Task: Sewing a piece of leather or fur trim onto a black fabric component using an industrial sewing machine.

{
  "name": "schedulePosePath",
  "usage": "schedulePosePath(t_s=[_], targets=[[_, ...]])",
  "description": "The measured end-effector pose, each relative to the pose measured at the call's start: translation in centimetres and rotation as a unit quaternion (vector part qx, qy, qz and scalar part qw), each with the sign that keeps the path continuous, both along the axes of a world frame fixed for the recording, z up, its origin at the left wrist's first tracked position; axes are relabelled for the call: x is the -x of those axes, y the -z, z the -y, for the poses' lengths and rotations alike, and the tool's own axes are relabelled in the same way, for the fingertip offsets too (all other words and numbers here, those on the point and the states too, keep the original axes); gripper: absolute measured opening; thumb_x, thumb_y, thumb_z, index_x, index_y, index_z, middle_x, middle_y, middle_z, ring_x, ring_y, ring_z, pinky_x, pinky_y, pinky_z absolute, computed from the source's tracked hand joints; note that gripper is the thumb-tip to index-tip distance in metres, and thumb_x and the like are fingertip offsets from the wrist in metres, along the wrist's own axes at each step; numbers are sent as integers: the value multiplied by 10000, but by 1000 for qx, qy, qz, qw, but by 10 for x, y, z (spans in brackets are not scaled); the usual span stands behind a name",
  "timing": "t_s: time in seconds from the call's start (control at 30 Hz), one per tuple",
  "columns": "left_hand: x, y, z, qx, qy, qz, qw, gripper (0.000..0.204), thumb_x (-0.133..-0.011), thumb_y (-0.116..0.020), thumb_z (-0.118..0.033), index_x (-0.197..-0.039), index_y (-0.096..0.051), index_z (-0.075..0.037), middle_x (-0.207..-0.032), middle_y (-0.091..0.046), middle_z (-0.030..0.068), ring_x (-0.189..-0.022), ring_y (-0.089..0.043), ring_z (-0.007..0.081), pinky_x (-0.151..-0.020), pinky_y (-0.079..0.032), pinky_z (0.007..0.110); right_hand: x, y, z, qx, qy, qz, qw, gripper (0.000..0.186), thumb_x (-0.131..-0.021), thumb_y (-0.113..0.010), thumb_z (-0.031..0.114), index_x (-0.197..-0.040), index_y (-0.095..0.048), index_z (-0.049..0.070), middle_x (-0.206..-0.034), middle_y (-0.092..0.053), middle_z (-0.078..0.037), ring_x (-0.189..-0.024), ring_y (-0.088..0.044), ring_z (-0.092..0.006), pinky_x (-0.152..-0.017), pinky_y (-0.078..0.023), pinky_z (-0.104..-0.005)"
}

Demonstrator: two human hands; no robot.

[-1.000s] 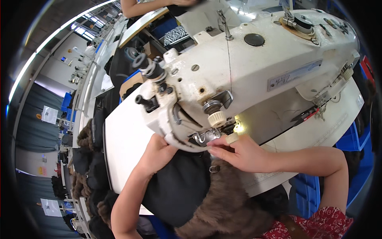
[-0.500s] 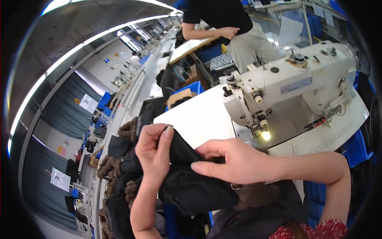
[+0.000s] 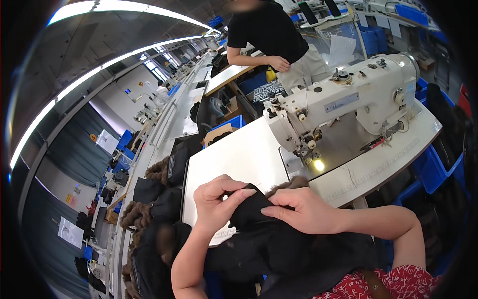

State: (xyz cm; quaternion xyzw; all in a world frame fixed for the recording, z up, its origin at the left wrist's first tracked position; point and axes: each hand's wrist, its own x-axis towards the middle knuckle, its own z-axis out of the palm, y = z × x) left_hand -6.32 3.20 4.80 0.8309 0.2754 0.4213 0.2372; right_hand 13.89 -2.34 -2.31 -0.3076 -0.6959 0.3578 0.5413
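Observation:
Black fabric with brown fur trim hangs from my two hands and spreads down over my lap. My left hand pinches a top corner of the cloth between thumb and fingers. Close beside it, my right hand grips the same piece along its edge, thumb in front, fingers partly behind the cloth. A strip of brown fur shows just behind my right hand. Beyond my hands stands a white sewing machine with its needle lamp lit, apart from the fabric.
The white sewing table lies under and ahead of my hands. At its left is a heap of black pieces with brown fur. Blue bins stand at the right. Across the table stands a person in a black shirt.
Both hands have come nearer each other, the left moving right and lower with the fabric. Brown fur now shows behind the right hand. The view has shifted, and the person opposite has lowered their hand slightly.

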Motion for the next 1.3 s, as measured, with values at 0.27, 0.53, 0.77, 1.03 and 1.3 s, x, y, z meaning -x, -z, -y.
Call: schedulePosePath(t_s=[0.27, 0.53, 0.77, 1.03, 1.3], targets=[[5, 1, 8, 354, 57, -51, 932, 87, -864, -751, -69, -885, -733, 14, -813, -696, 18, -752, -598, 59, -689, -487, 213, 0, 26, 17, 203, -101, -133, 965, 188, -945, -663, 153, -961, -643, -33, -736, -543, -13, -679, -446, -50, -607, -390, -242], [-8, 8, 19, 363, 28, -23, 931, 112, -907, -709, -80, -957, -717, 19, -877, -696, 17, -827, -600, 58, -750, -496, 210, 4, 35, 17, 8, 42, -85, 995, 156, -959, -634, 122, -998, -627, -28, -735, -520, -56, -643, -454, -109, -592, -400, -274], [-7, 17, 5, 294, -63, 65, 951, 147, -935, -681, -123, -952, -683, 23, -783, -674, 37, -694, -598, 63, -638, -486, 208, 2, 34, 13, 73, 78, -120, 987, 182, -1034, -506, 160, -915, -499, 23, -730, -421, -11, -693, -394, -70, -622, -384, -235], [-1, 52, 49, 348, -22, -73, 935, 192, -829, -786, -64, -983, -674, -33, -839, -658, 4, -698, -578, 43, -657, -483, 213, -9, 50, 18, 44, 158, -166, 972, 192, -1058, -438, 157, -919, -502, 40, -774, -420, 69, -720, -358, -20, -628, -344, -188], [-5, 69, 47, -64, 99, -114, 986, 140, -783, -796, -58, -862, -681, -73, -846, -656, 49, -705, -614, 227, -675, -510, 295, -13, 67, 21, 2, 203, -115, 972, 139, -1050, -449, 134, -1039, -535, 25, -795, -482, 44, -715, -400, -32, -653, -378, -192]])
